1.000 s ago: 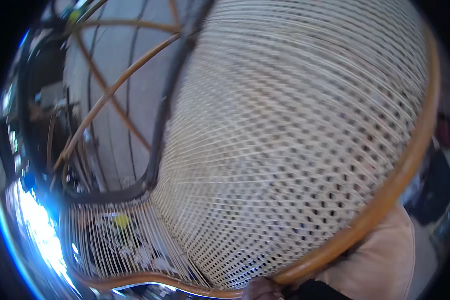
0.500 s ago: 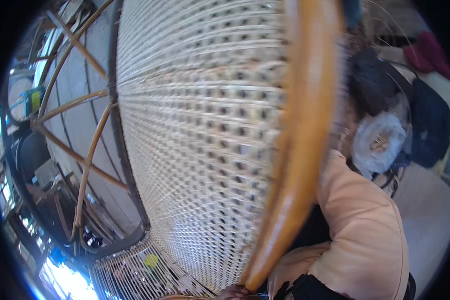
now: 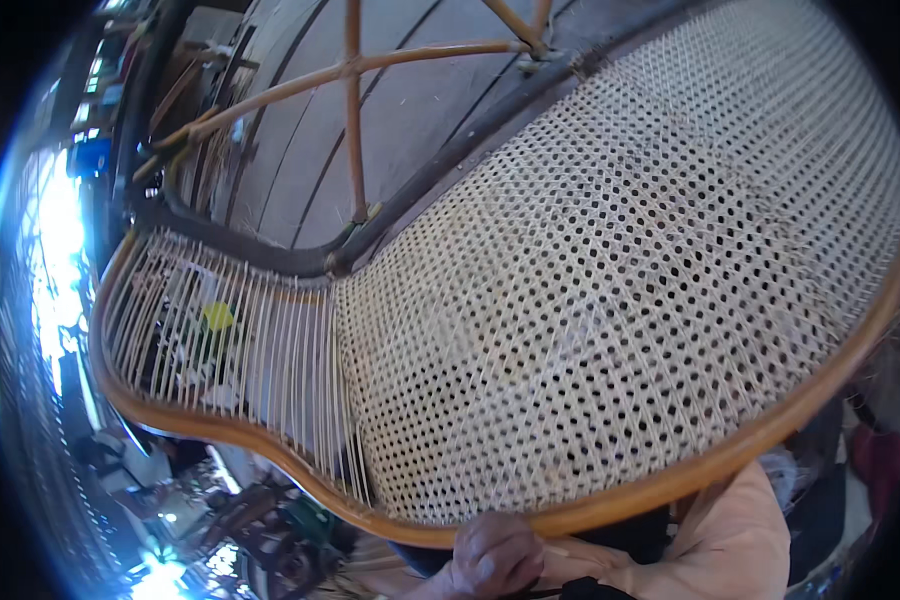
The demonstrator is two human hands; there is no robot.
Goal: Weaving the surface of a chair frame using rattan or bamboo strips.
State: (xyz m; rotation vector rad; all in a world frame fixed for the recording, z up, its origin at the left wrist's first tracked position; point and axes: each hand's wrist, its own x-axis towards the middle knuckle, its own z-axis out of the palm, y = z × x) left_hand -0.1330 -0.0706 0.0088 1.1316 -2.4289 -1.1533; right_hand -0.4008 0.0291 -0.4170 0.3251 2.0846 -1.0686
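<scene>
A rattan seat or chair frame fills most of the view, with a glossy honey-brown cane rim along the near side. Pale open-weave cane webbing with rows of small holes is stretched across it. My left hand is closed against the near rim, knuckles up, at its lower middle. Whatever lies inside its fingers is hidden. To the left of the webbing, loose parallel cane strands run across the narrower end without cross weaving. My right hand does not show.
A dark pole edges the far side of the webbing. Beyond it, thin crossed rattan braces stand over a grey plank floor. Peach-coloured clothing shows below the rim at right. Bright daylight comes in at left.
The view has swung so that the rim, steep at right before, now runs along the bottom. More of the loose strands shows. My left hand, barely visible before, is now plainly seen at the rim.
</scene>
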